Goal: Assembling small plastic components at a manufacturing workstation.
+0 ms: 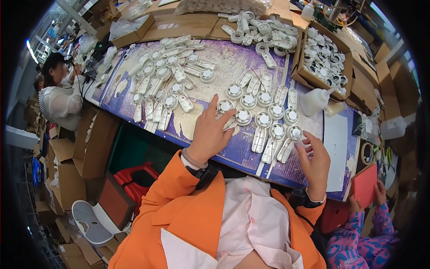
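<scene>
My left hand point(210, 135) is over the table with its fingers spread. Its fingertips are at a white plastic part with a round head point(225, 106) at the left of the near group, and it grips nothing that I can see. My right hand point(316, 162) is half curled, fingers apart, beside another white round-headed part point(295, 132) at the group's right end. Each part has a round head with a pale centre and a long hollow handle. Thin dark red wires point(256, 76) trail from some. Several more such parts point(171, 101) lie in a looser group to the left.
A cardboard box point(301, 74) of small white and black pieces stands at the far right, near a white squeeze bottle point(315, 101). White handled parts point(264, 31) are heaped at the back. A person point(60, 96) works at far left; another's hands hold a red pad point(365, 186) at right.
</scene>
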Demonstrator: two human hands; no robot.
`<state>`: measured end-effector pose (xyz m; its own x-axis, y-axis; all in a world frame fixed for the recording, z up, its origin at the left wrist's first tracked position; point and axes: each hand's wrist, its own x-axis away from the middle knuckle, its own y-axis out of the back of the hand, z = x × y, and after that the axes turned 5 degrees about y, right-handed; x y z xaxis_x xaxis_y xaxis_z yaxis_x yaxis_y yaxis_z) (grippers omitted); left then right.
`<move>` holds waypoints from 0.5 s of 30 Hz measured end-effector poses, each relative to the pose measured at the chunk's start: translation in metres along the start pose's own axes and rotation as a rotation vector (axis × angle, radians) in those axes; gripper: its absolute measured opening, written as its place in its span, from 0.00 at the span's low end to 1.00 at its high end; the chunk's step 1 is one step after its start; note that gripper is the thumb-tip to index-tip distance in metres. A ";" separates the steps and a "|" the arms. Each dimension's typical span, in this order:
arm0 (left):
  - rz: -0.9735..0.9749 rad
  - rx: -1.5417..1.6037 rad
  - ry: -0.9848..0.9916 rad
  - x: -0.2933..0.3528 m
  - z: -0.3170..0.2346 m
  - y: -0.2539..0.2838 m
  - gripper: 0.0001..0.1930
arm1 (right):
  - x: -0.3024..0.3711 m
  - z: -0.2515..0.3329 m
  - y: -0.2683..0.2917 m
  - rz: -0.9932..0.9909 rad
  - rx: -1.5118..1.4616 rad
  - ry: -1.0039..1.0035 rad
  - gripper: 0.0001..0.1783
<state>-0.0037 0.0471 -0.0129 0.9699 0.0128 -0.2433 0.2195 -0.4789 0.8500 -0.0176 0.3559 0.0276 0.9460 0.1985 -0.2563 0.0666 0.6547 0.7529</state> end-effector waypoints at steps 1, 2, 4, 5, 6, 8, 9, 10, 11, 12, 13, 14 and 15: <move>-0.015 -0.022 -0.011 0.001 0.001 0.002 0.27 | 0.000 0.001 0.001 0.012 0.010 0.018 0.21; -0.031 -0.043 -0.021 0.002 0.002 0.003 0.26 | -0.001 0.002 0.002 0.023 0.021 0.035 0.19; -0.051 -0.054 -0.021 0.004 0.001 0.002 0.25 | -0.001 0.001 0.003 0.033 0.032 0.060 0.17; -0.065 -0.063 -0.022 0.005 -0.001 0.001 0.24 | -0.001 0.000 0.003 0.025 0.029 0.079 0.16; -0.080 -0.072 -0.022 0.006 -0.002 0.000 0.23 | -0.001 -0.001 0.003 0.018 0.027 0.100 0.15; -0.092 -0.063 -0.009 0.004 -0.003 -0.003 0.22 | 0.000 -0.001 0.003 0.012 0.026 0.130 0.14; -0.096 -0.054 0.000 0.004 -0.003 -0.004 0.21 | 0.000 -0.001 0.002 0.015 0.024 0.131 0.13; -0.100 -0.044 0.010 0.003 -0.004 -0.005 0.20 | 0.000 0.000 0.001 0.019 0.023 0.132 0.13; -0.106 -0.044 0.012 0.002 -0.003 -0.006 0.20 | 0.000 0.000 -0.001 0.023 0.020 0.131 0.13; -0.101 -0.026 0.005 0.000 -0.002 -0.007 0.20 | 0.000 0.000 -0.002 0.024 0.021 0.137 0.13; -0.096 -0.009 -0.003 -0.002 -0.001 -0.008 0.19 | -0.001 0.000 -0.003 0.021 0.017 0.141 0.13; -0.091 0.009 -0.010 -0.003 0.001 -0.008 0.19 | -0.001 -0.001 -0.003 0.018 0.013 0.145 0.13; -0.096 0.009 -0.006 -0.004 0.003 -0.007 0.19 | -0.002 -0.001 -0.004 0.016 0.009 0.148 0.13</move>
<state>-0.0096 0.0479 -0.0197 0.9438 0.0531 -0.3261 0.3100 -0.4834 0.8187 -0.0198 0.3534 0.0250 0.8899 0.3146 -0.3303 0.0553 0.6443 0.7627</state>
